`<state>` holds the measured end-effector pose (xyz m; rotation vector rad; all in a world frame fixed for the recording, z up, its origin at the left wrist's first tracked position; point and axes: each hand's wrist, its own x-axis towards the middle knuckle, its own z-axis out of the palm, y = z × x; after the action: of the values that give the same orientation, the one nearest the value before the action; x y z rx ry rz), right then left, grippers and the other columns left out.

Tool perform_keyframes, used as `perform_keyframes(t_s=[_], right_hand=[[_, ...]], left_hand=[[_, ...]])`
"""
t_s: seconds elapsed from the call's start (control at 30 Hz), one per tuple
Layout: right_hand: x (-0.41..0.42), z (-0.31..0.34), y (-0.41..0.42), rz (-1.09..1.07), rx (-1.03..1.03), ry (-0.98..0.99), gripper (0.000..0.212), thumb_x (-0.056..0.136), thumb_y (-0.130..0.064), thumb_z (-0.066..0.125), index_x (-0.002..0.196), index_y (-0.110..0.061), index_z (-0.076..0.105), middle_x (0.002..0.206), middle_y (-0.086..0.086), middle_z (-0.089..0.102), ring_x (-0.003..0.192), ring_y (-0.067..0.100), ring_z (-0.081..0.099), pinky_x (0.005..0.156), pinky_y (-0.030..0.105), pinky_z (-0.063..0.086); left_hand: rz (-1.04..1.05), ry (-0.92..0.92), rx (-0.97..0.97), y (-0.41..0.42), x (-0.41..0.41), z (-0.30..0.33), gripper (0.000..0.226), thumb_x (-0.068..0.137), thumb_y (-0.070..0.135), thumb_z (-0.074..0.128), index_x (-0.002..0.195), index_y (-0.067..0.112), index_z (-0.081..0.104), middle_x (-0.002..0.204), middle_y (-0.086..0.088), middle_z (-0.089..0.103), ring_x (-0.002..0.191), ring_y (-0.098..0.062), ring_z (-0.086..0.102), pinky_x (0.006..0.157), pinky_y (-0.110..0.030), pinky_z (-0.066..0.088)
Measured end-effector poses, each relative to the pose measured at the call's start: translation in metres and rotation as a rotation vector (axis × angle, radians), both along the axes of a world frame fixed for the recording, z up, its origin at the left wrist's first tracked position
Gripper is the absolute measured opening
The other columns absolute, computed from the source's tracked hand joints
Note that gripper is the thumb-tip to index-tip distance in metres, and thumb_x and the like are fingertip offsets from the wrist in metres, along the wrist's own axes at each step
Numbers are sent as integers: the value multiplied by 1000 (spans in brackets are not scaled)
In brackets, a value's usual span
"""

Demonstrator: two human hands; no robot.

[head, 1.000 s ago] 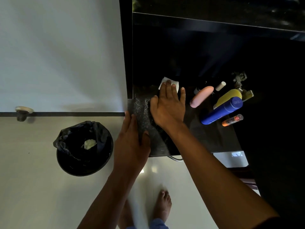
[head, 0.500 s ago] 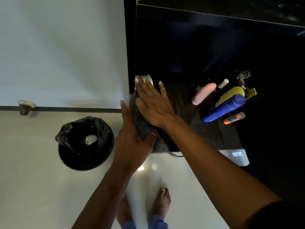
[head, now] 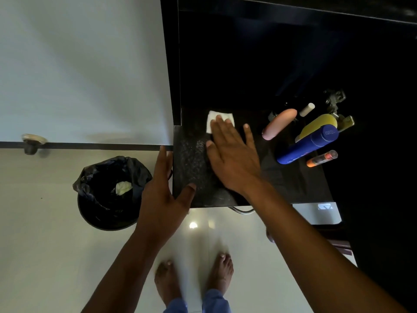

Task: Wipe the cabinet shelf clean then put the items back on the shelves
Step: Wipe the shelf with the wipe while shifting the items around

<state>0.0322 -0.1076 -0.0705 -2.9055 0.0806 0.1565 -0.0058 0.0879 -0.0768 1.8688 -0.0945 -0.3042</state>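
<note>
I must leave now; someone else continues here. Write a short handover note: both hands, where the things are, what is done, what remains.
Right hand: flat, fingers straight, pressing the white wipe on the dark shelf.
Left hand: open, resting on the shelf's front left corner.
Things: pink bottle, yellow bottle, blue bottle, small orange tube and small white tube lie at the shelf's right side. Bin stands on the floor at left.
Done: wiping in progress on the left part.
Left: probably wipe under the items, then arrange them on the shelves.
</note>
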Motion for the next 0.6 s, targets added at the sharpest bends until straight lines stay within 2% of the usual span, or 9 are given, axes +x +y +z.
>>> perform_keyframes(t_s=[0.1,0.17,0.27,0.33,0.43,0.53,0.6], right_hand=[[14,-1,-1,-57,15,21,72,103,-51,7,167,-18,11,176,2,5,162,16,-1,130,45,-11],[11,-3,9,-6,12,2,72,105,-51,10,167,-14,11,175,5,7,163,19,0,131,47,-7],[-8,-1,25,149,63,27,68,108,-48,14,167,-15,7,176,3,5,163,19,-1,131,46,-9],[-26,1,31,241,51,62,66,109,-48,13,167,-18,2,176,0,-2,162,17,-5,131,45,-9],[-51,3,27,280,47,64,63,112,-48,17,167,-20,6,176,-3,2,162,12,-3,131,45,-6],[-60,6,17,186,10,37,61,112,-50,17,166,-21,19,175,-2,15,162,11,7,132,46,-2],[-53,7,12,99,-29,24,63,111,-51,14,166,-21,20,174,-2,16,162,12,8,132,45,-3]], left_hand=[[28,54,-116,-1,-2,3,94,83,43,68,160,47,14,141,45,37,135,18,40,100,-13,46],[65,106,-242,-3,-3,6,85,85,50,63,159,46,21,142,41,45,138,12,44,104,-20,48],[151,133,-335,-3,-4,11,77,92,68,42,161,37,29,152,26,47,141,10,43,107,-16,42],[203,189,-373,-2,-4,14,80,88,75,35,159,38,33,153,20,51,139,7,47,100,-9,43],[243,206,-395,-3,-4,14,63,95,62,30,152,38,44,138,26,61,129,11,55,87,0,45],[222,197,-363,-6,-4,15,43,98,58,28,135,52,49,129,39,62,131,14,52,92,0,42],[215,190,-349,-7,-4,17,36,99,61,29,129,56,48,127,45,59,130,16,50,95,0,40]])
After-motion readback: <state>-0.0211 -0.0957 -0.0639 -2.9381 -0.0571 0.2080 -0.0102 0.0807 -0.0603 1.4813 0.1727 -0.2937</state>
